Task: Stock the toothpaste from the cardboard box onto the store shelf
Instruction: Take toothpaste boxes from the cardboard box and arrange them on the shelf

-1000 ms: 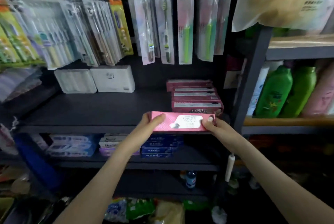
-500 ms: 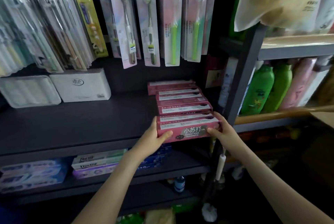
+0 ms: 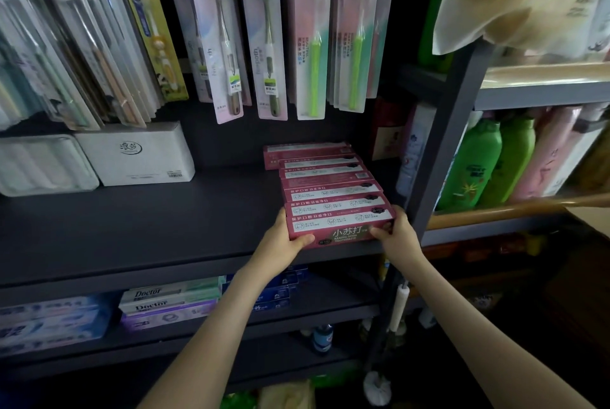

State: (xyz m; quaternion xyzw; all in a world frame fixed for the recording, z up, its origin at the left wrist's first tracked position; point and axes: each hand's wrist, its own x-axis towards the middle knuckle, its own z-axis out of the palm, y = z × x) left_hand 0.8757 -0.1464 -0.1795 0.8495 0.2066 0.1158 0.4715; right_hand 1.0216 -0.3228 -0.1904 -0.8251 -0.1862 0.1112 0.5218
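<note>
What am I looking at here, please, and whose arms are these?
There is no machine here: a person wears a camera on the head, looking forward and down, so the two bare arms are their own. The left hand and right hand hold the ends of a pink toothpaste box at the front of a dark shelf, just before a row of matching boxes. Packaged toothbrushes hang above, a white box stands to the left, and green bottles stand further right.
</note>
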